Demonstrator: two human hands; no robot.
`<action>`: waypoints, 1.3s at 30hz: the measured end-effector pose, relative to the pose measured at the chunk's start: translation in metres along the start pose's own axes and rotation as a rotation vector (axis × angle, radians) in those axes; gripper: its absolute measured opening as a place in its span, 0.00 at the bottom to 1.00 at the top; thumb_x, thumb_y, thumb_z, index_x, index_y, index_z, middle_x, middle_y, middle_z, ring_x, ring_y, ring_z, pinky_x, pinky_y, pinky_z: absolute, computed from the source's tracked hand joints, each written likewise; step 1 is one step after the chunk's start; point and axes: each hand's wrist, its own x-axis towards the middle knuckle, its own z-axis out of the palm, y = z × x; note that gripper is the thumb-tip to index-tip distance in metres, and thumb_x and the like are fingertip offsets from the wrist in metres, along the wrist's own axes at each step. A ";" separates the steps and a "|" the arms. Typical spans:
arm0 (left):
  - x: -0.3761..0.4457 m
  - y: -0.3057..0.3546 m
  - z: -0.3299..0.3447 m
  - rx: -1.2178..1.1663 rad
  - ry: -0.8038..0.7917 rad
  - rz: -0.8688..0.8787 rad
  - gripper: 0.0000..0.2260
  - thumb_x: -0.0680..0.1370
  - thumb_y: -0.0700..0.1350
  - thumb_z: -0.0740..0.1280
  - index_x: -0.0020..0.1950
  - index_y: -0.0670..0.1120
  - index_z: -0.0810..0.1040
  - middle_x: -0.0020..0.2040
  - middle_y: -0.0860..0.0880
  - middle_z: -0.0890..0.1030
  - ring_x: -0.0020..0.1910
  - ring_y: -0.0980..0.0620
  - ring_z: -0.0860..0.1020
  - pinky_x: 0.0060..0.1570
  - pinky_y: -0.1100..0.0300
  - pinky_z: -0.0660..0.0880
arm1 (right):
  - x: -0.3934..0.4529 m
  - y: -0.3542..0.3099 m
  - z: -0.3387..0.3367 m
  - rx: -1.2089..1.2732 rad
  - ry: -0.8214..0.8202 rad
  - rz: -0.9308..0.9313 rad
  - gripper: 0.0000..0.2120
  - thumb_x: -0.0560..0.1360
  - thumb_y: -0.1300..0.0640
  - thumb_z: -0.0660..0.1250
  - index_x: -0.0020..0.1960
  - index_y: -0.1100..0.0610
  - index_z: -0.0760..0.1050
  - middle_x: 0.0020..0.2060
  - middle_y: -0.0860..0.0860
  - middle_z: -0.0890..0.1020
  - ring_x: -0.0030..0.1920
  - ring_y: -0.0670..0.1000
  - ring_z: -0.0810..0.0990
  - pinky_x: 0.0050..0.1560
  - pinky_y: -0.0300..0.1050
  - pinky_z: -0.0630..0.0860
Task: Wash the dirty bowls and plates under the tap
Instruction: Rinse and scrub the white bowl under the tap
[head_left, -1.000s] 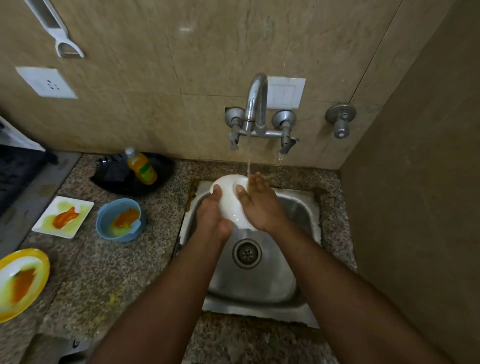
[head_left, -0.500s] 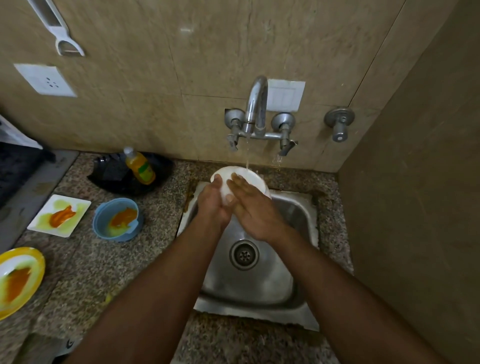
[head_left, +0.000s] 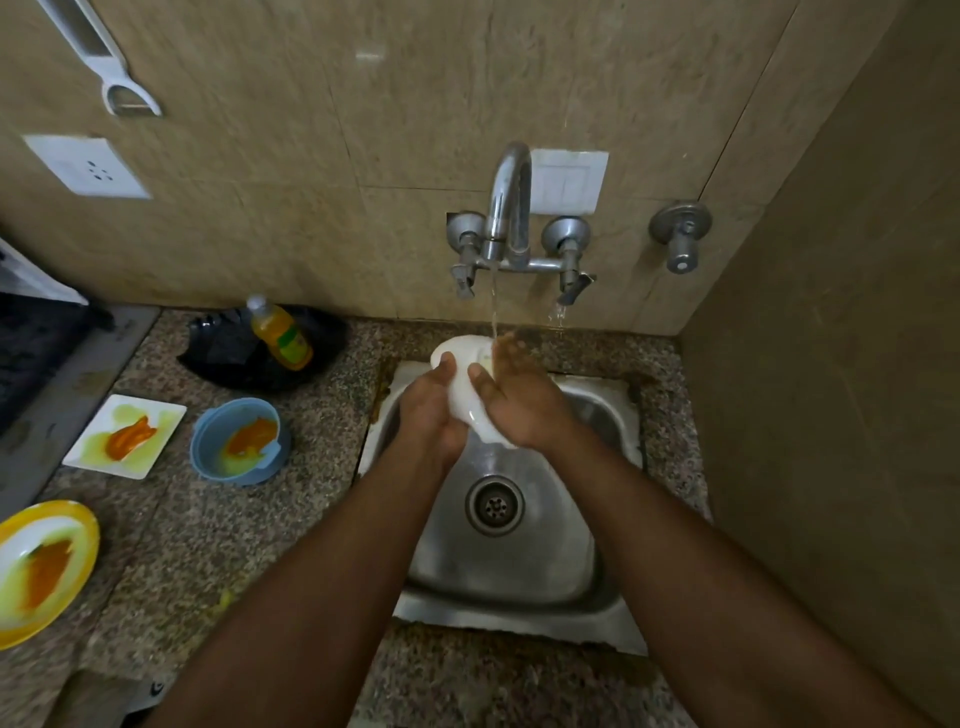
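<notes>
A white bowl (head_left: 464, 387) is held on edge over the steel sink (head_left: 597, 587), under the thin stream from the tap (head_left: 510, 202). My left hand (head_left: 430, 410) grips its left side. My right hand (head_left: 517, 400) lies against its right side, fingers blurred under the water. On the granite counter to the left wait a blue bowl (head_left: 205, 447), a white square plate (head_left: 169, 415) and a yellow-rimmed plate (head_left: 85, 530), all smeared with orange and yellow sauce.
A bottle of yellow dish liquid (head_left: 280, 335) lies on a black tray (head_left: 228, 358) behind the dirty dishes. A second wall valve (head_left: 680, 234) sits right of the tap. A wall closes the right side. A stove edge (head_left: 31, 353) is at far left.
The bowl has been turned in my hands from face-on to edge-on under the stream, and my right hand's fingers have slid up its far side. The dishes on the counter have not moved.
</notes>
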 end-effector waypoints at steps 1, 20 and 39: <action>0.000 -0.002 0.002 -0.004 -0.030 -0.005 0.21 0.84 0.48 0.66 0.71 0.35 0.73 0.64 0.33 0.80 0.62 0.33 0.80 0.66 0.33 0.73 | 0.009 0.003 0.000 0.010 -0.002 0.021 0.37 0.84 0.35 0.43 0.83 0.57 0.45 0.83 0.55 0.47 0.83 0.54 0.45 0.82 0.53 0.45; 0.010 -0.003 0.010 0.639 0.058 0.166 0.26 0.81 0.63 0.60 0.75 0.50 0.70 0.67 0.45 0.78 0.66 0.40 0.77 0.65 0.42 0.76 | -0.014 0.042 -0.027 1.152 0.163 0.261 0.24 0.65 0.56 0.82 0.59 0.49 0.78 0.57 0.52 0.85 0.57 0.61 0.83 0.52 0.71 0.81; 0.005 0.016 -0.013 0.460 -0.125 -0.178 0.17 0.79 0.40 0.67 0.67 0.52 0.76 0.64 0.42 0.81 0.58 0.37 0.81 0.48 0.39 0.83 | -0.056 0.057 -0.007 -0.193 0.384 -0.453 0.14 0.63 0.60 0.76 0.48 0.50 0.83 0.50 0.49 0.87 0.59 0.53 0.82 0.65 0.49 0.72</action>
